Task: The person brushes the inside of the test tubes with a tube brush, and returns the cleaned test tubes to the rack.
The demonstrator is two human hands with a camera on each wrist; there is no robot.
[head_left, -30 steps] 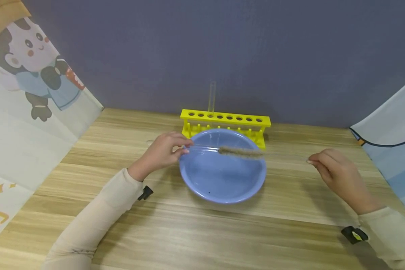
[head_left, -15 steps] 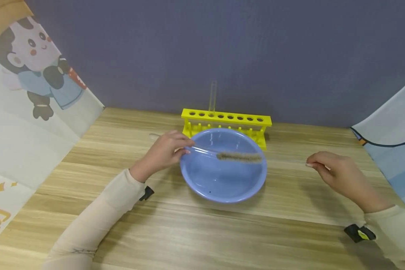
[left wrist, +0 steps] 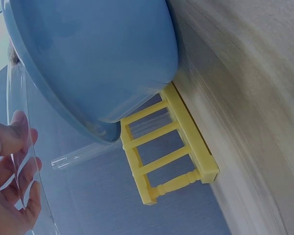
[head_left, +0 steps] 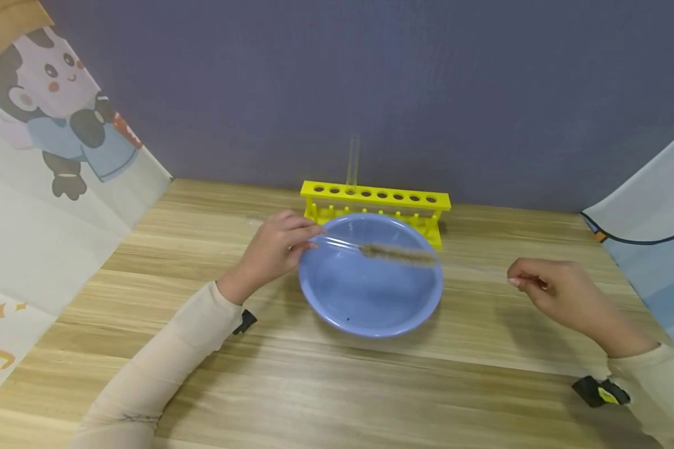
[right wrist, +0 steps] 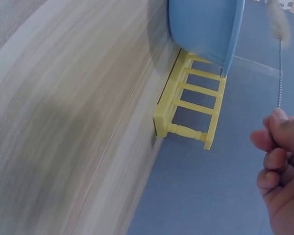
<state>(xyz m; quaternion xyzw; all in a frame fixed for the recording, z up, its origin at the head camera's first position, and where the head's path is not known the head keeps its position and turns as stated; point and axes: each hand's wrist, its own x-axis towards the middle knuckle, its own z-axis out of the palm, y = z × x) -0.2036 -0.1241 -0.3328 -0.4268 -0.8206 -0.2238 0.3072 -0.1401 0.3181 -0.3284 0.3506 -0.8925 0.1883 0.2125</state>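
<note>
My left hand (head_left: 278, 249) holds a clear test tube (head_left: 339, 242) nearly level, its mouth pointing right over the blue basin (head_left: 371, 299). Right at that mouth sits the bristle head of a test tube brush (head_left: 399, 254), mostly outside the glass; whether its tip is inside is hard to see. My right hand (head_left: 561, 293) pinches the far end of the brush's thin wire handle, right of the basin. In the right wrist view, the twisted wire (right wrist: 280, 78) runs up from thumb and fingertips. The left wrist view shows fingers curled round the tube (left wrist: 17, 93).
Behind the basin stands a yellow test tube rack (head_left: 382, 195), partly hidden by it. Another clear test tube (head_left: 353, 162) stands upright in the rack. A wooden table (head_left: 337, 399) lies under everything, with a dark blue wall panel (head_left: 337, 81) behind.
My right hand has dropped slightly, and the wire slants down more toward it. The brush and tube dipped, then rose again over the basin. The rack and basin stay put.
</note>
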